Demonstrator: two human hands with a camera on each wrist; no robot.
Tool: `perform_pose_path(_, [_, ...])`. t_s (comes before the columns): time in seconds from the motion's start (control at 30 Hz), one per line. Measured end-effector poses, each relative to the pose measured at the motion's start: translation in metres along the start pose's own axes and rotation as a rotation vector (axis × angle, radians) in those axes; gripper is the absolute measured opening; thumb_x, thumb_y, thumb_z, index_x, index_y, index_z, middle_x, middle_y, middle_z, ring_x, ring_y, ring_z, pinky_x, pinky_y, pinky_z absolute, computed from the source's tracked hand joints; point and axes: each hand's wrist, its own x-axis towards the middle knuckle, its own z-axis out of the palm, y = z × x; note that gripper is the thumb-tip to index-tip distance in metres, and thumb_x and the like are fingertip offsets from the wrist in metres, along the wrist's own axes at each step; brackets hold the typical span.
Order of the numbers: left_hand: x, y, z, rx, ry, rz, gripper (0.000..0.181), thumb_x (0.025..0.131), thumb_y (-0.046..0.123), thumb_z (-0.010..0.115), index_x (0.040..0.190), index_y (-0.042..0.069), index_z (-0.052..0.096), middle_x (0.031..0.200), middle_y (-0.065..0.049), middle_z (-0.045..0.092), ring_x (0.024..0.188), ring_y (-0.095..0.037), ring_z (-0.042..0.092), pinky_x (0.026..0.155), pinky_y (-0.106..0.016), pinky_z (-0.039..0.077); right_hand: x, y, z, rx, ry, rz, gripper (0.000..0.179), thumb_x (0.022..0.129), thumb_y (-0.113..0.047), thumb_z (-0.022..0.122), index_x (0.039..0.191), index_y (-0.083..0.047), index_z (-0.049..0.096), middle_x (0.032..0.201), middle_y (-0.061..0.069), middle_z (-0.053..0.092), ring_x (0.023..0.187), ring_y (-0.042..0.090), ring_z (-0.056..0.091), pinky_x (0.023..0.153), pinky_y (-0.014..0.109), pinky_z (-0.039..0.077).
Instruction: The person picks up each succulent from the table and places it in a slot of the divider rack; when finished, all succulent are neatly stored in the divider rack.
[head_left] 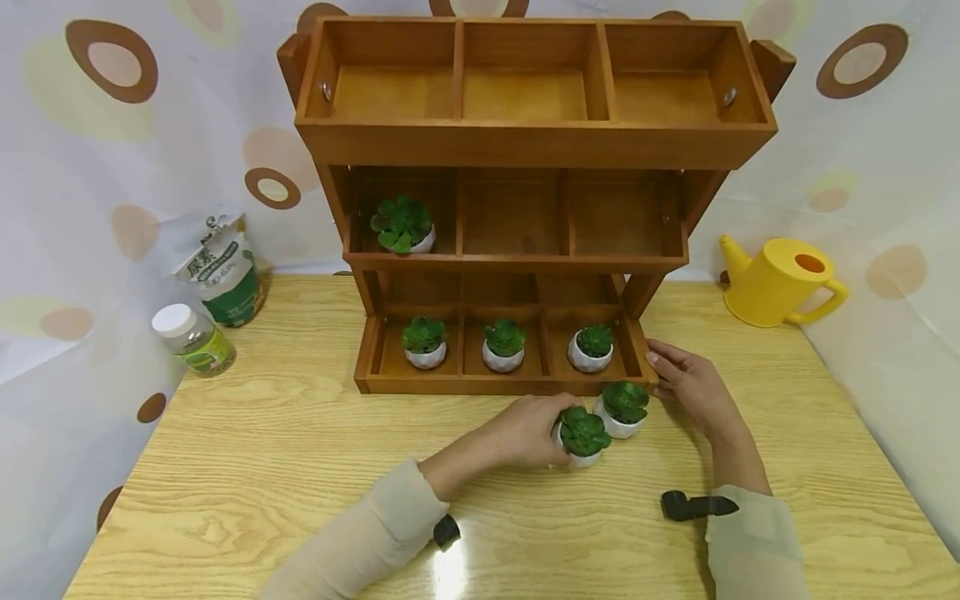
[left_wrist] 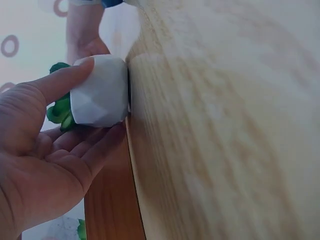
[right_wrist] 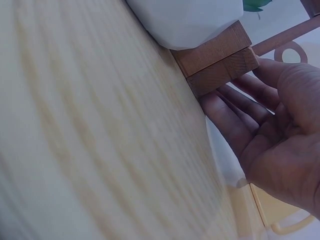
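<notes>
My left hand (head_left: 536, 431) grips a small potted succulent (head_left: 585, 433) with a faceted white pot, thumb on one side and fingers on the other. In the left wrist view the white pot (left_wrist: 100, 92) is close over the wooden tabletop. Just behind it on the table stands another potted succulent (head_left: 622, 408), near the shelf's front right corner. My right hand (head_left: 696, 390) touches the right end of the bottom tier of a brown wooden shelf (head_left: 480, 385). In the right wrist view the fingers (right_wrist: 225, 117) lie against the tier's end board (right_wrist: 225, 70).
Three potted succulents, one per compartment, sit in the bottom tier, and a larger succulent (head_left: 403, 225) is in the middle tier's left compartment. A yellow watering can (head_left: 776, 283) stands at the right. A clipped green-and-white bag (head_left: 225, 275) and a white-lidded jar (head_left: 195, 340) stand left.
</notes>
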Motion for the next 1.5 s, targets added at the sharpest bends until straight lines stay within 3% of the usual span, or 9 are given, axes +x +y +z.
perform_pose_path(0.13, [-0.004, -0.002, -0.008, -0.050, 0.026, 0.018, 0.063, 0.077, 0.027, 0.087, 0.133, 0.022, 0.060, 0.115, 0.009, 0.072, 0.101, -0.003, 0.064, 0.087, -0.018, 0.051, 0.001, -0.001, -0.001, 0.003, 0.003, 0.001, 0.066, 0.107, -0.046, 0.046, 0.160, -0.011, 0.030, 0.155, 0.026, 0.042, 0.098, -0.009, 0.063, 0.084, 0.018, 0.057])
perform_pose_path(0.27, [-0.012, 0.001, -0.029, -0.091, 0.064, 0.030, 0.060, 0.079, 0.026, 0.085, 0.134, 0.022, 0.060, 0.114, 0.009, 0.070, 0.101, -0.005, 0.063, 0.089, -0.020, 0.050, 0.002, -0.003, -0.004, -0.010, 0.011, -0.014, 0.068, 0.106, -0.049, 0.046, 0.160, -0.011, 0.031, 0.155, 0.026, 0.044, 0.098, -0.010, 0.063, 0.084, 0.016, 0.057])
perform_pose_path(0.43, [-0.027, 0.009, -0.064, -0.156, 0.122, 0.021, 0.063, 0.080, 0.030, 0.086, 0.136, 0.022, 0.059, 0.116, 0.008, 0.071, 0.106, -0.010, 0.065, 0.093, -0.027, 0.052, 0.004, -0.005, -0.008, -0.033, 0.024, -0.037, 0.068, 0.106, -0.049, 0.046, 0.160, -0.010, 0.032, 0.153, 0.027, 0.045, 0.097, -0.011, 0.063, 0.082, 0.015, 0.056])
perform_pose_path(0.6, [-0.038, 0.020, -0.105, -0.135, 0.226, 0.058, 0.064, 0.079, 0.031, 0.088, 0.136, 0.021, 0.060, 0.119, 0.007, 0.070, 0.107, -0.011, 0.066, 0.094, -0.033, 0.054, 0.004, -0.002, -0.009, -0.002, 0.013, -0.015, 0.068, 0.105, -0.049, 0.046, 0.160, -0.012, 0.031, 0.152, 0.026, 0.046, 0.097, -0.008, 0.064, 0.083, 0.016, 0.056])
perform_pose_path(0.8, [-0.036, 0.033, -0.156, -0.109, 0.316, 0.071, 0.066, 0.078, 0.035, 0.088, 0.136, 0.022, 0.059, 0.119, 0.008, 0.068, 0.104, -0.009, 0.062, 0.093, -0.034, 0.053, 0.002, 0.001, -0.008, 0.013, 0.015, 0.000, 0.067, 0.106, -0.047, 0.047, 0.161, -0.012, 0.030, 0.155, 0.025, 0.044, 0.099, -0.009, 0.063, 0.084, 0.016, 0.056])
perform_pose_path(0.97, [-0.028, 0.031, -0.188, -0.119, 0.364, 0.045, 0.069, 0.080, 0.036, 0.086, 0.140, 0.020, 0.056, 0.119, 0.005, 0.068, 0.103, -0.012, 0.063, 0.092, -0.035, 0.053, 0.002, 0.001, -0.006, 0.026, 0.011, -0.015, 0.068, 0.106, -0.047, 0.048, 0.161, -0.011, 0.029, 0.157, 0.024, 0.041, 0.100, -0.011, 0.062, 0.084, 0.015, 0.056])
perform_pose_path(1.2, [-0.015, 0.019, -0.210, -0.125, 0.408, -0.048, 0.076, 0.082, 0.037, 0.085, 0.147, 0.018, 0.051, 0.123, 0.001, 0.068, 0.106, -0.015, 0.064, 0.094, -0.037, 0.054, 0.003, 0.005, -0.002, 0.072, 0.006, -0.023, 0.067, 0.106, -0.044, 0.048, 0.160, -0.009, 0.030, 0.155, 0.027, 0.042, 0.099, -0.008, 0.064, 0.083, 0.017, 0.057])
perform_pose_path(1.5, [0.002, 0.013, -0.223, -0.107, 0.470, -0.087, 0.079, 0.083, 0.036, 0.083, 0.152, 0.017, 0.048, 0.128, -0.004, 0.067, 0.109, -0.019, 0.063, 0.094, -0.038, 0.052, 0.001, 0.006, -0.001, 0.051, 0.010, -0.013, 0.070, 0.104, -0.050, 0.049, 0.160, -0.012, 0.031, 0.157, 0.023, 0.042, 0.102, -0.010, 0.062, 0.085, 0.017, 0.056])
